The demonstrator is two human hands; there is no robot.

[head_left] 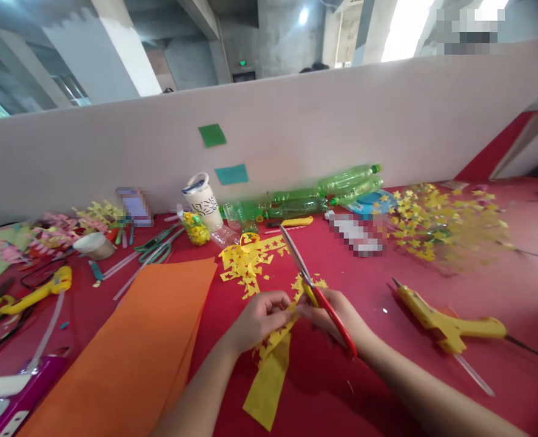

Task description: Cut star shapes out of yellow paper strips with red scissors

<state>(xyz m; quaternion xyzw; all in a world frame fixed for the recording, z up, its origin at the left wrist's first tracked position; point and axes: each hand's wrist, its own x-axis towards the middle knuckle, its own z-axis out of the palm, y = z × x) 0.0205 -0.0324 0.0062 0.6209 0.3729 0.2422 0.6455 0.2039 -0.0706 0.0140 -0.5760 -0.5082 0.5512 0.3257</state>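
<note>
My left hand is closed on a strip of yellow paper with star shapes cut out of its upper part. The plain lower end of the strip hangs toward me over the red tabletop. My right hand holds scissors with red and yellow handles, their blades pointing up and away to the left. Its fingertips also meet the strip, close to my left fingers. Just beyond my hands lies a pile of yellow paper scraps with star-shaped holes.
Orange sheets lie on the left. A yellow glue gun rests on the right, below a bunch of yellow stars. Green plastic bottles, a white cup and a yellow utility knife lie or stand toward the partition.
</note>
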